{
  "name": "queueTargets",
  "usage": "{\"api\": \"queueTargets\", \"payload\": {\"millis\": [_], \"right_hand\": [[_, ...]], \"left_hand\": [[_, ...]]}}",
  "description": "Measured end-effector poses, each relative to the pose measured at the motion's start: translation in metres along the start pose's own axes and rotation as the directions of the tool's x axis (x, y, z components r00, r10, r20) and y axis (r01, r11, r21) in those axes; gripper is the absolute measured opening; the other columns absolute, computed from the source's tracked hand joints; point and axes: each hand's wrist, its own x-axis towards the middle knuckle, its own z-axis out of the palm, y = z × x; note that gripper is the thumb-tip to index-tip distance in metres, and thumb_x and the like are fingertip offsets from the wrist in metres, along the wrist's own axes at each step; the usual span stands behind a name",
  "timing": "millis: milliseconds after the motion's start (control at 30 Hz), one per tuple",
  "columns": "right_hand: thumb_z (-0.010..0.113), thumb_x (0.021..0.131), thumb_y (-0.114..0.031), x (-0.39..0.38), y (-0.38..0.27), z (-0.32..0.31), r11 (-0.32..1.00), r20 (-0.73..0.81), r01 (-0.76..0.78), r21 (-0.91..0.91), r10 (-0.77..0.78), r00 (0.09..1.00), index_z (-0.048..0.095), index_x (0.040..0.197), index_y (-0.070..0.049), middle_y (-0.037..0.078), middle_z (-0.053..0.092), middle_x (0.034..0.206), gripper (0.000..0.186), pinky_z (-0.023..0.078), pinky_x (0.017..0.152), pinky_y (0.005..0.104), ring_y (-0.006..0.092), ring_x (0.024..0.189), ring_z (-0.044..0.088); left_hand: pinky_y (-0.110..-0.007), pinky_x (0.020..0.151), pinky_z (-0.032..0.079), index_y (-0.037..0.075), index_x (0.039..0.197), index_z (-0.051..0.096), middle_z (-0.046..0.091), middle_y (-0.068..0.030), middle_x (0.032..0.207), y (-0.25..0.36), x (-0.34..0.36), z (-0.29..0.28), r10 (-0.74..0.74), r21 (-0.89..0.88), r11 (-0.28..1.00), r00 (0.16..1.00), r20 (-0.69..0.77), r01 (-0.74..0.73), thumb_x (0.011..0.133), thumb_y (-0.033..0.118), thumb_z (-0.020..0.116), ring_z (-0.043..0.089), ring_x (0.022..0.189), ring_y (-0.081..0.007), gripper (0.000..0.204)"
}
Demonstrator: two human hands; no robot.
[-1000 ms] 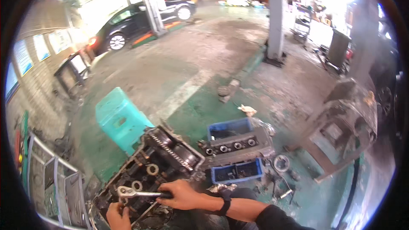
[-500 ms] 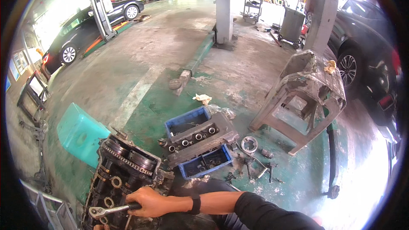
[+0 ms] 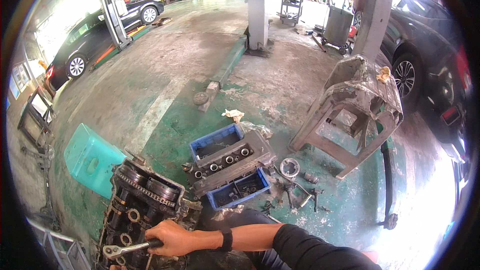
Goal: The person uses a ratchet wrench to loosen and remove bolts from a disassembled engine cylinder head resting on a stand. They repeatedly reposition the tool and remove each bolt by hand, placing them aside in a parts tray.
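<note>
My right hand point(image 3: 171, 238) is closed around the dark handle of a ratchet wrench point(image 3: 131, 246). The ratchet's silver head lies to the left, over the open top of an engine cylinder head point(image 3: 112, 215). Two round cam gears point(image 3: 162, 188) with a timing chain point(image 3: 146, 190) sit at the engine's far end. Just below the ratchet head, a small bit of my left hand point(image 3: 116, 267) shows at the lower edge. Its fingers are mostly cut off, so what it does is hidden.
A turquoise stool point(image 3: 92, 162) stands beyond the engine. Right of it are a valve cover point(image 3: 235, 162), a blue bin point(image 3: 200, 148), another blue bin point(image 3: 225, 204) and a metal ring point(image 3: 289, 168) among loose parts. A grey stool point(image 3: 320, 130) stands farther right, near a dark car point(image 3: 425, 45).
The whole view has shifted slightly. The ratchet head has moved a little down and left over the engine, with my right hand still around the handle.
</note>
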Motion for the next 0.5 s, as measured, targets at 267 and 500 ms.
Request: {"api": "queueTargets", "payload": {"millis": [267, 500], "right_hand": [[0.077, 0.074, -0.025, 0.001, -0.004, -0.001, 0.998, 0.019, -0.013, -0.064, 0.014, 1.000, 0.066, 0.086, 0.000, 0.019, 0.065, 0.071, 0.030, 0.050, 0.063, 0.0471, 0.0402, 0.069, 0.065], [0.076, 0.080, -0.030, 0.001, -0.012, -0.010, 0.995, 0.093, -0.026, -0.093, 0.035, 0.995, 0.069, 0.093, -0.003, 0.019, 0.067, 0.076, 0.031, 0.051, 0.064, 0.0454, 0.0378, 0.071, 0.066]], "left_hand": [[-0.046, 0.085, 0.049, -0.003, 0.112, 0.065, 0.068, -0.0244, 0.102, 0.029, 0.001, -0.025, -0.288, -0.121, 0.937, 0.923, 0.256, 0.327, 0.096, 0.029, 0.059, 0.065, 0.096, -0.0416, 0.036], [-0.051, 0.078, 0.046, -0.002, 0.102, 0.067, 0.065, -0.0259, 0.093, 0.021, 0.000, -0.006, -0.255, 0.049, 0.966, 0.964, 0.071, 0.252, 0.084, 0.014, 0.068, 0.061, 0.090, -0.0451, 0.025]]}}
